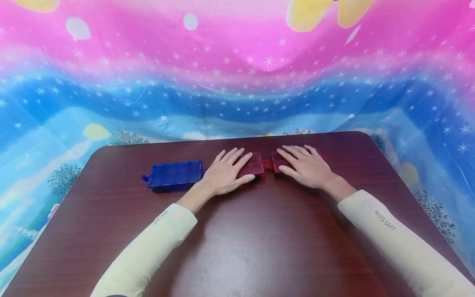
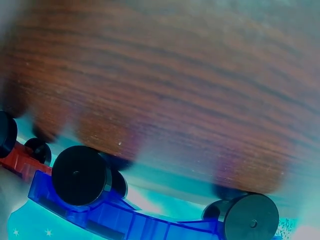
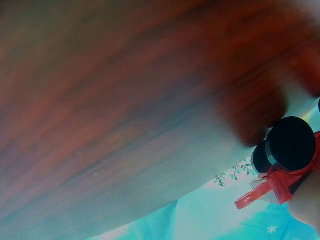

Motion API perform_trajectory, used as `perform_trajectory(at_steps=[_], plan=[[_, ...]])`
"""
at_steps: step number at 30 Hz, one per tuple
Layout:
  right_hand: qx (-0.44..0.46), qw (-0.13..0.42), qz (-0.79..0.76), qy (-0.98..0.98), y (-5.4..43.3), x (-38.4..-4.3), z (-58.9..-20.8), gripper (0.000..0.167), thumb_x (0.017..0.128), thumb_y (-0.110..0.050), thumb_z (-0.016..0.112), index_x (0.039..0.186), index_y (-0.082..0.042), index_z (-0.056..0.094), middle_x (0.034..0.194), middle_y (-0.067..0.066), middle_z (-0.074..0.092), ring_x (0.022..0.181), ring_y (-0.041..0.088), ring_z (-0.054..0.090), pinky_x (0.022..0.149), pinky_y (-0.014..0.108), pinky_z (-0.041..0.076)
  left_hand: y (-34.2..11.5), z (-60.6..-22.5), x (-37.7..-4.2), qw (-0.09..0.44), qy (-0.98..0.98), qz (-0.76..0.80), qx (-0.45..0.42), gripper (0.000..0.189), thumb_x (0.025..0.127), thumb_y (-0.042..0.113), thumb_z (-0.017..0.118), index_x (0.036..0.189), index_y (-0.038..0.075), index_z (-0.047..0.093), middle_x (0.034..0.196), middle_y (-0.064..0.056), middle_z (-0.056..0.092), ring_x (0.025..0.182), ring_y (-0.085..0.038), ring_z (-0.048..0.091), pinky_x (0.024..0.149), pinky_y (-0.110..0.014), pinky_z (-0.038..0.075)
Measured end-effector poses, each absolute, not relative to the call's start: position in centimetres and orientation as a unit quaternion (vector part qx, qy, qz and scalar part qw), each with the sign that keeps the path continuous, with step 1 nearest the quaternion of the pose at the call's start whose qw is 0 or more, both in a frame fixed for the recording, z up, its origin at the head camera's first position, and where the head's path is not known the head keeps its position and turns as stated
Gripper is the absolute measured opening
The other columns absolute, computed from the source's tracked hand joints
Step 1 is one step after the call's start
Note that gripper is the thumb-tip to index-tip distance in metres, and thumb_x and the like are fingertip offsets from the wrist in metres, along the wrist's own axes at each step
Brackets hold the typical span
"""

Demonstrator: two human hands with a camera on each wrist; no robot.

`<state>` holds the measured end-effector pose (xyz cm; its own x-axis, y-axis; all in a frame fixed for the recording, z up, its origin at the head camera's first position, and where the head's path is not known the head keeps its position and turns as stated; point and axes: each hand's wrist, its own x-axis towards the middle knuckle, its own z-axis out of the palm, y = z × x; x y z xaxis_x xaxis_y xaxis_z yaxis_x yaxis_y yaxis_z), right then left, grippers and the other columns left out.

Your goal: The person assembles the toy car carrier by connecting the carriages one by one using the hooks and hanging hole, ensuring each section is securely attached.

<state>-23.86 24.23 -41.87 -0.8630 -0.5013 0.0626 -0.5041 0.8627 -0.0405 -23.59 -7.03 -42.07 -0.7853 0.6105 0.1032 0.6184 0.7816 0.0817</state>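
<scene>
Three see-through plastic toy wagons stand in a row across the table. My left hand (image 1: 224, 174) lies with straight, slightly spread fingers on top of the middle one, a red wagon (image 1: 257, 164). The fingers of my right hand (image 1: 306, 167) are stretched over the other red wagon (image 1: 276, 161), covering most of it. A red coupling (image 1: 266, 164) spans the gap between these two. To the left of my left hand is a blue wagon (image 1: 176, 175) with a hook at its outer end. Black wheels (image 2: 80, 175) show under it in the left wrist view. In the right wrist view a red hook (image 3: 253, 195) juts beside a black wheel (image 3: 291, 144).
The dark wood-grain table (image 1: 237, 231) has rounded far corners, and the wagons stand near its far edge. Behind and beside it hangs a pink and blue printed cloth (image 1: 237, 99) with snowflakes. Light sleeves (image 1: 144, 247) cover both forearms.
</scene>
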Motion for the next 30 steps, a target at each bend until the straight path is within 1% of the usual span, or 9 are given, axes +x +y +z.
perform_trajectory(at_steps=[8, 16, 22, 30], plan=[[0.264, 0.025, 0.028, -0.964, 24.28, -23.74, -41.86, 0.076, 0.102, -0.068, 0.030, 0.163, -0.023, 0.028, 0.164, 0.009, 0.031, 0.148, 0.035, 0.028, 0.117, 0.062, 0.014, -7.03, -42.09, -23.58, 0.037, -0.944, -0.051, -0.323, 0.081, 0.098, 0.075, 0.029, 0.164, 0.028, 0.022, 0.167, -0.008, 0.024, 0.153, -0.031, 0.019, 0.122, -0.054, 0.012], [0.268, 0.021, 0.027, -0.963, 24.44, -23.51, -41.68, 0.075, 0.102, -0.068, 0.029, 0.163, -0.022, 0.028, 0.164, 0.009, 0.031, 0.148, 0.034, 0.027, 0.117, 0.062, 0.014, -6.88, -42.12, -23.60, 0.036, -0.944, -0.033, -0.326, 0.081, 0.098, 0.075, 0.027, 0.163, 0.028, 0.024, 0.167, -0.007, 0.024, 0.153, -0.030, 0.020, 0.122, -0.054, 0.013], [0.264, 0.023, 0.031, -0.964, 24.46, -23.57, -41.62, 0.075, 0.102, -0.069, 0.032, 0.162, -0.024, 0.029, 0.164, 0.007, 0.032, 0.149, 0.032, 0.027, 0.118, 0.061, 0.013, -6.95, -42.01, -23.60, 0.032, -0.944, -0.037, -0.327, 0.081, 0.098, 0.075, 0.029, 0.163, 0.027, 0.024, 0.167, -0.007, 0.024, 0.153, -0.030, 0.019, 0.122, -0.053, 0.012], [0.259, 0.019, 0.040, -0.965, 24.39, -23.46, -41.74, 0.075, 0.101, -0.068, 0.035, 0.162, -0.024, 0.030, 0.164, 0.008, 0.031, 0.151, 0.033, 0.025, 0.119, 0.061, 0.012, -7.25, -41.81, -23.78, 0.024, -0.944, -0.030, -0.328, 0.081, 0.099, 0.074, 0.031, 0.164, 0.027, 0.023, 0.167, -0.008, 0.024, 0.154, -0.030, 0.019, 0.122, -0.052, 0.013]])
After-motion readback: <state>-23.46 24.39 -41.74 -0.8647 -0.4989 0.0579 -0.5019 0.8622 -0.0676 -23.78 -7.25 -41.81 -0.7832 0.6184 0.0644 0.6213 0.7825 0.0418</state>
